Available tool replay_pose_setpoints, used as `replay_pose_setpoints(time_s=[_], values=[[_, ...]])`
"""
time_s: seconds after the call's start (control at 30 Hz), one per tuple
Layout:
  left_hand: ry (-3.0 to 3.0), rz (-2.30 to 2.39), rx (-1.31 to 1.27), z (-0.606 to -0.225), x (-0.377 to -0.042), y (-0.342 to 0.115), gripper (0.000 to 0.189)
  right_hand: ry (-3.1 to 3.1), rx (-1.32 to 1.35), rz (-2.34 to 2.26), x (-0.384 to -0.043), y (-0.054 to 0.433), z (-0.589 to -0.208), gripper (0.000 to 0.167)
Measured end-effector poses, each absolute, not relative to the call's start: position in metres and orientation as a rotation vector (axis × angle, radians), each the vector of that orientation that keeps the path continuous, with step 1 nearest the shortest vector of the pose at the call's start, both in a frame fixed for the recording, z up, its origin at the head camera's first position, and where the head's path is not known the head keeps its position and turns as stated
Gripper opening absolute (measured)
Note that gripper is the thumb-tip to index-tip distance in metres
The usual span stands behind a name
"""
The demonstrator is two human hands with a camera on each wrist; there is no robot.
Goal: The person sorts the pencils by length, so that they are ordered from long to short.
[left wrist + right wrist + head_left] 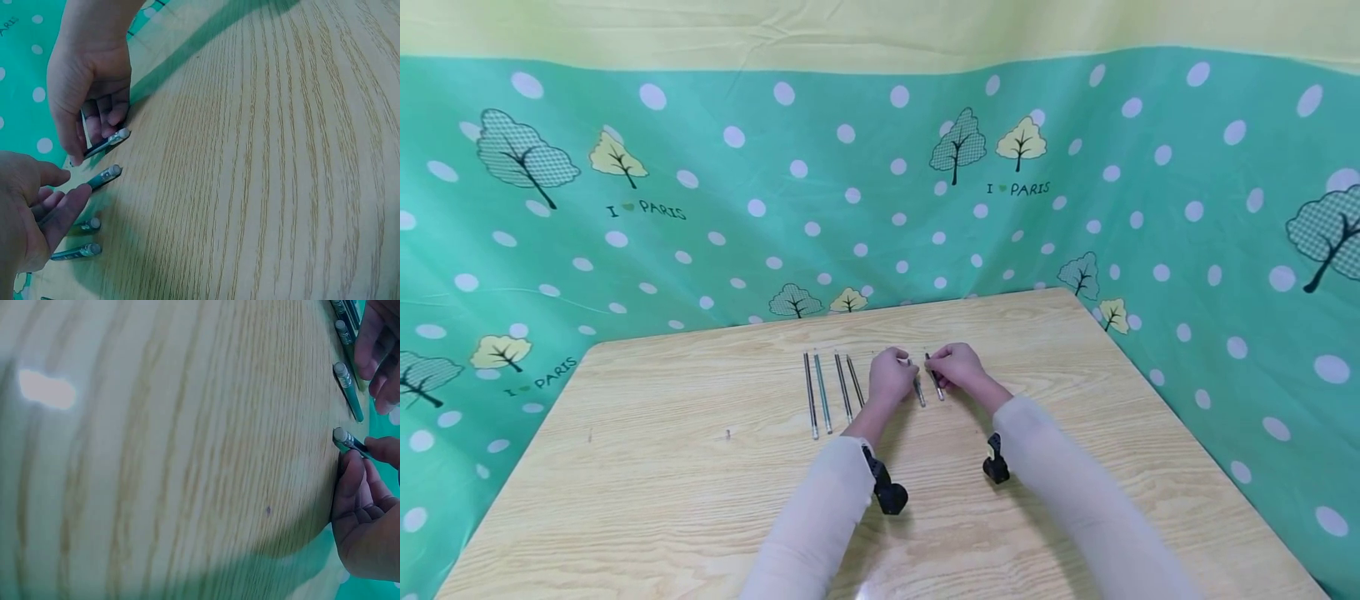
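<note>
My right hand (pixel 958 367) pinches a dark pencil (pixel 935 379) between thumb and fingers. The pencil's white eraser end points toward me and lies at the table surface. Just to its left lies another pencil (pixel 919 390), with my left hand (pixel 891 377) beside it. In the left wrist view, the left hand (pixel 28 212) has its thumb and fingers spread around that pencil (pixel 105 177), with no clear grip showing. Across from it, the right hand (pixel 369 519) holds its pencil (pixel 349 440) near the eraser in the right wrist view. The left hand partly hides nearby pencils.
Left of the hands, several pencils lie roughly side by side, among them a teal one (pixel 823 394) and a dark one (pixel 810 396). A small bit (pixel 727 434) lies on the wooden table (pixel 647 500). Green dotted cloth (pixel 722 192) hangs behind and beside the table.
</note>
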State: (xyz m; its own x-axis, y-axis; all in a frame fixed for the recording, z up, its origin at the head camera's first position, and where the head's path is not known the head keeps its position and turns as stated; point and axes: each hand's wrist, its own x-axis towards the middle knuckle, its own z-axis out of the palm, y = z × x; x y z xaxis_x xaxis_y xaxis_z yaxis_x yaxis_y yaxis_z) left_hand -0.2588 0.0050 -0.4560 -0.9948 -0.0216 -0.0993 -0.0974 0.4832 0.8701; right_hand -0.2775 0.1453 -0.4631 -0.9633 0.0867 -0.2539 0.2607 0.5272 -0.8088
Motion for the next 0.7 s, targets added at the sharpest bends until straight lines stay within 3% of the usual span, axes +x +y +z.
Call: replay_pose_setpoints(time_s=[0.7], values=[[2.54, 1.662, -0.145, -0.45, -0.257, -0.005, 0.034, 2.67, 0.29, -1.289, -0.279, 0.144, -0.459, 0.024]])
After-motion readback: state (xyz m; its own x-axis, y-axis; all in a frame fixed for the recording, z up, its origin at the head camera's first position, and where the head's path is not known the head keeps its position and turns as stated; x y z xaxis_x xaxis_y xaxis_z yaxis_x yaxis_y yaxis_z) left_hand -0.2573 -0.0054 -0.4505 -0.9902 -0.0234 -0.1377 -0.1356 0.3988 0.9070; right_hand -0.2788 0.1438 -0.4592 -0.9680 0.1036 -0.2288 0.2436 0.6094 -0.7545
